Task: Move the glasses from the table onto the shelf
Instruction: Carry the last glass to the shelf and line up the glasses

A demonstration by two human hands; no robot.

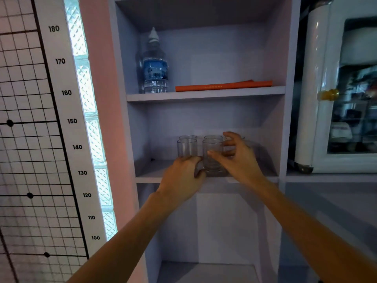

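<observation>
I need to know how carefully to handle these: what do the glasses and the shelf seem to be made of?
Glasses: clear and smooth, glass or hard plastic; the shelf's back wall shows through them, and the look alone can't settle which. Shelf: matte, pale lavender painted board, likely wood or laminate, with flat square edges and no visible grain.

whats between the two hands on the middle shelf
In the head view, a clear glass stands at the shelf's front edge between the left hand and the right hand; whether the fingers touch it is unclear.
</observation>
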